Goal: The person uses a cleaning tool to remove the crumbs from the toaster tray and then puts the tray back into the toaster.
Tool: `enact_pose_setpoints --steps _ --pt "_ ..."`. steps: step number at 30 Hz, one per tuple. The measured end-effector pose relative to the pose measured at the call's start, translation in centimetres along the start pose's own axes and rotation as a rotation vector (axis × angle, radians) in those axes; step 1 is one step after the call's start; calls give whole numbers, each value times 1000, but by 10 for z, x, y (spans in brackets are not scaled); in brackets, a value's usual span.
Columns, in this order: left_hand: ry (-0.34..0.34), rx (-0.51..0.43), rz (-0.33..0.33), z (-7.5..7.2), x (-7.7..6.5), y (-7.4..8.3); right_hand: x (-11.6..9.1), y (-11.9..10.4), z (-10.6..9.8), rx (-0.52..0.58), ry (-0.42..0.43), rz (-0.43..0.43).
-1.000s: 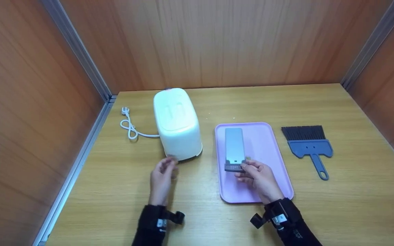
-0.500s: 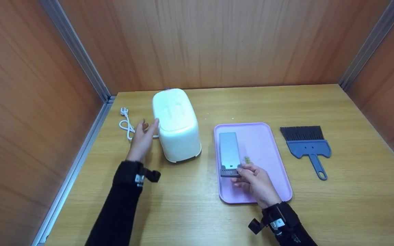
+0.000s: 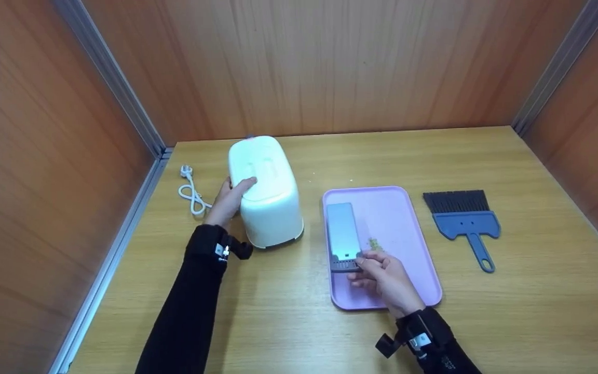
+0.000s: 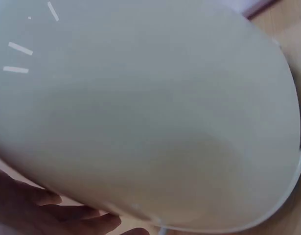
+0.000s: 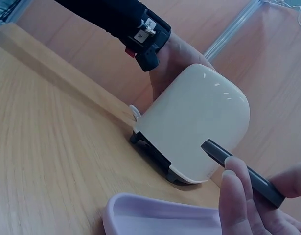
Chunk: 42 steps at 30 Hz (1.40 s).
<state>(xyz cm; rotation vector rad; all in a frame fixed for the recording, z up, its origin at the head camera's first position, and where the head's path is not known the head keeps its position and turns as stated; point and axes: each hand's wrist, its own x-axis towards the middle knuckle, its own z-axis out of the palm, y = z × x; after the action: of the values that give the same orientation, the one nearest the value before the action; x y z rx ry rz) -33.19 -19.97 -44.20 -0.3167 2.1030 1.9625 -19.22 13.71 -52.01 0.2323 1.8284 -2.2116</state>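
A white toaster [image 3: 272, 221] with a covered top stands left of centre. My left hand [image 3: 228, 201] grips its left side, thumb over the top edge; in the left wrist view several fingers [image 4: 86, 220] lie along the casing. My right hand [image 3: 390, 285] pinches the dark, slotted end of a grey-blue crumb tray [image 3: 343, 231]. That crumb tray extends away from me over the left part of a lilac serving tray [image 3: 395, 218]. Small greenish-yellow crumbs [image 3: 374, 244] lie on the serving tray beyond my right fingertips. In the right wrist view the crumb tray's dark end [image 5: 243, 171] appears edge-on between thumb and fingers.
The toaster's white cord with its plug [image 3: 187, 172] lies looped at the left. A blue brush [image 3: 467, 223] with dark bristles rests right of the serving tray. Small pale specks [image 3: 351, 180] dot the table behind it. Wood panels [image 3: 299, 67] enclose the table.
My left hand has gone from in front of the toaster to its left side and now holds it. My right hand has shifted the crumb tray slightly left and nearer, and more crumbs show.
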Motion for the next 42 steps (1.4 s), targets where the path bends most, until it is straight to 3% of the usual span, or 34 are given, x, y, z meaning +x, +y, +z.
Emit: enact_pose_setpoints --steps 18,25,35,42 --pt "28 -156 -27 6 -5 -14 -6 4 0 -78 -138 -1" --pt "12 -200 -57 6 -6 -13 -11 5 -3 -57 -206 78" --pt "32 -175 -26 7 -3 -13 -21 8 -15 -33 -304 145" --pt "40 -176 20 8 -1 -15 -31 13 -8 -16 -369 202"
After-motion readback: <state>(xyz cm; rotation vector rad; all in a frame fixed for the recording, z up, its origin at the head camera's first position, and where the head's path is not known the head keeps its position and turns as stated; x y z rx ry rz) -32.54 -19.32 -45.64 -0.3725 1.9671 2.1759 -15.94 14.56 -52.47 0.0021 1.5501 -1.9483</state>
